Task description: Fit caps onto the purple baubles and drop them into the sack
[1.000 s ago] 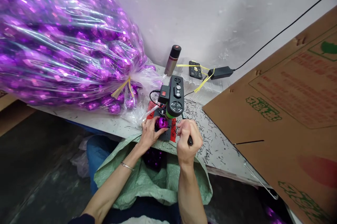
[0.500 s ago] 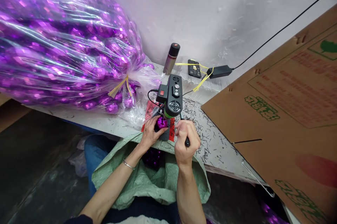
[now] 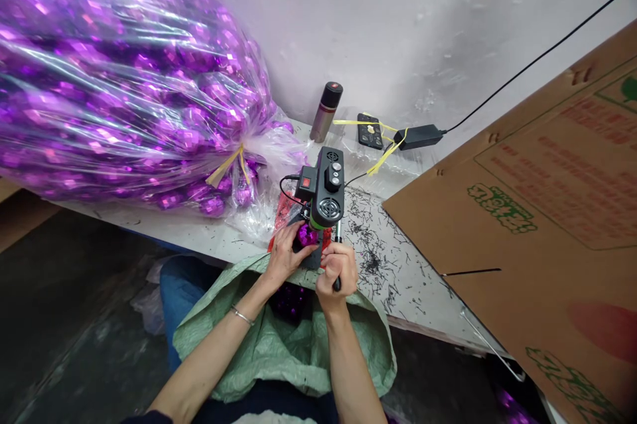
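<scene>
A small black bench machine (image 3: 324, 186) with a red switch stands at the table's near edge. My left hand (image 3: 283, 253) holds a shiny purple ball (image 3: 306, 235) under the machine's head, fingers closed round it. My right hand (image 3: 332, 269) is wrapped round the machine's black lever handle (image 3: 337, 281), just right of the ball. Below my hands a green sack (image 3: 279, 344) lies open in my lap, with more purple balls (image 3: 290, 299) showing inside.
A huge clear plastic bag of purple balls (image 3: 114, 79) fills the table's left. A grey bottle (image 3: 325, 112), a phone (image 3: 369, 131) and a power adapter (image 3: 417, 137) sit near the wall. A large cardboard box (image 3: 537, 212) leans at the right. Small dark scraps (image 3: 371, 251) litter the tabletop.
My right hand has pulled the lever handle down and leftward, closer to the ball. The left hand keeps the ball under the machine.
</scene>
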Tool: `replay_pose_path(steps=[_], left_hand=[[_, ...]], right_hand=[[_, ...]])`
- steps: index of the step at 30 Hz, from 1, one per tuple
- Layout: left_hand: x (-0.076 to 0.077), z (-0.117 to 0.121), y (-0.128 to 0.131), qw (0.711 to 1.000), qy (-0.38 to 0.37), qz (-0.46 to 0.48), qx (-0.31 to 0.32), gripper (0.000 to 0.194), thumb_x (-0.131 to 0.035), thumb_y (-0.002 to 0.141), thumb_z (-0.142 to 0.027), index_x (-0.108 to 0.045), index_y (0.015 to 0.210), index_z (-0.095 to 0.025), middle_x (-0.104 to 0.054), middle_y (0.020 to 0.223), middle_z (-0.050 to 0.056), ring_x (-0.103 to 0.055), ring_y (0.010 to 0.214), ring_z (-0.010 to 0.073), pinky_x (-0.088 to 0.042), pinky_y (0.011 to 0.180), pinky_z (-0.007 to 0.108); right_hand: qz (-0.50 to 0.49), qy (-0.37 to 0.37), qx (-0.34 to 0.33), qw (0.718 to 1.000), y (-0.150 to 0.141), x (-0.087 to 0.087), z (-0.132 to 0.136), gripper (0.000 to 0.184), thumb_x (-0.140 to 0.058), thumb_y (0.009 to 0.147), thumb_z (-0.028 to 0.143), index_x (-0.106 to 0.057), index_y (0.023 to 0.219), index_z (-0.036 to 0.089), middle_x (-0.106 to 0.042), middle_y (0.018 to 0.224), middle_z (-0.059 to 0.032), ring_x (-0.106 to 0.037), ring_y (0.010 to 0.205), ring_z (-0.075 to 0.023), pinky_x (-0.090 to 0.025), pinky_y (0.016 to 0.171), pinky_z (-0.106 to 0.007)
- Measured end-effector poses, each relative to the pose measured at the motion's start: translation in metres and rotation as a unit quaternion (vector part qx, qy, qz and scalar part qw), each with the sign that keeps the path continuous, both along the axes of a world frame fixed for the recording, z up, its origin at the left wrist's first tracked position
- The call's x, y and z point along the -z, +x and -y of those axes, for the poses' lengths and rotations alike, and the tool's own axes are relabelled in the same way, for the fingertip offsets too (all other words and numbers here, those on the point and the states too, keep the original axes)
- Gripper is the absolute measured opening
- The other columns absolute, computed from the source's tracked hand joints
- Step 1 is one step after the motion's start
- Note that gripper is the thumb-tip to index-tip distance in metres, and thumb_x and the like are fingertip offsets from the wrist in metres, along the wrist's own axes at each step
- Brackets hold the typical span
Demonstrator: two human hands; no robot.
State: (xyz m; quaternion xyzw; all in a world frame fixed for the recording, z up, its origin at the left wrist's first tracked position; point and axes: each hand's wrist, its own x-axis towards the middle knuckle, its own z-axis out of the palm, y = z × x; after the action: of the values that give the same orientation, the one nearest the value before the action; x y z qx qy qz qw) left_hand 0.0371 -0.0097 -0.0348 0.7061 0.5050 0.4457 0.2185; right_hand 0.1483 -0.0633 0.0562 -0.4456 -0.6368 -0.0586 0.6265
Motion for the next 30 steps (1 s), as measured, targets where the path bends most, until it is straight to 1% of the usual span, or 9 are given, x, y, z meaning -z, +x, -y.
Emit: replay_pose_path(steps=[4,9,13,20,25,30], left_hand=[[0.001,0.000,0.000,1.000,0.003,0.001,-0.002,0.056,-0.075,0.088,-0.049,-0.059,0.134,-0.022,-0.071,0.126,0.013,-0.068,0.119,0.0310,-0.053,0.103,0.048],[0.002,0.000,0.001,1.000,0.012,0.007,-0.002,0.056,-0.074,0.088,-0.048,-0.059,0.134,-0.021,-0.071,0.125,0.013,-0.068,0.118,0.0304,-0.053,0.102,0.047],[0.001,0.000,0.001,1.000,0.011,0.007,-0.002,0.056,-0.075,0.088,-0.047,-0.058,0.135,-0.022,-0.071,0.125,0.013,-0.068,0.117,0.0300,-0.054,0.102,0.047],[0.002,-0.001,0.001,0.999,0.041,0.009,0.006,0.055,-0.074,0.089,-0.045,-0.057,0.136,-0.020,-0.072,0.124,0.013,-0.069,0.116,0.0289,-0.055,0.100,0.045],[0.004,-0.002,0.001,0.998,0.057,0.005,0.001,0.055,-0.074,0.089,-0.044,-0.057,0.136,-0.019,-0.072,0.124,0.013,-0.069,0.115,0.0291,-0.055,0.099,0.045],[0.005,-0.002,0.001,0.999,0.049,0.002,0.001,0.055,-0.074,0.089,-0.045,-0.057,0.134,-0.019,-0.072,0.124,0.013,-0.069,0.115,0.0292,-0.055,0.099,0.045]], right_hand=[[0.002,0.005,0.007,1.000,0.001,0.009,-0.002,0.027,-0.040,0.102,0.020,-0.053,0.078,0.022,-0.059,0.077,-0.0011,-0.059,0.068,-0.0137,-0.048,0.062,-0.030],[0.001,0.017,0.012,1.000,0.001,0.011,-0.004,0.029,-0.038,0.103,0.023,-0.050,0.077,0.023,-0.057,0.075,0.0002,-0.058,0.068,-0.0140,-0.051,0.072,-0.034],[-0.003,0.030,0.016,0.999,0.000,0.013,-0.005,0.031,-0.037,0.105,0.026,-0.048,0.076,0.023,-0.056,0.073,0.0013,-0.058,0.067,-0.0134,-0.052,0.074,-0.035],[-0.021,0.038,0.013,0.999,-0.003,0.015,-0.006,0.033,-0.035,0.106,0.025,-0.047,0.075,0.023,-0.053,0.072,0.0026,-0.056,0.066,-0.0127,-0.054,0.084,-0.037],[-0.033,0.039,0.006,0.999,-0.005,0.019,-0.008,0.032,-0.034,0.105,0.023,-0.046,0.075,0.023,-0.052,0.073,0.0025,-0.055,0.065,-0.0128,-0.053,0.084,-0.037],[-0.039,0.038,0.011,0.998,-0.005,0.025,-0.008,0.032,-0.034,0.104,0.022,-0.046,0.074,0.024,-0.052,0.073,0.0018,-0.055,0.065,-0.0141,-0.053,0.084,-0.040]])
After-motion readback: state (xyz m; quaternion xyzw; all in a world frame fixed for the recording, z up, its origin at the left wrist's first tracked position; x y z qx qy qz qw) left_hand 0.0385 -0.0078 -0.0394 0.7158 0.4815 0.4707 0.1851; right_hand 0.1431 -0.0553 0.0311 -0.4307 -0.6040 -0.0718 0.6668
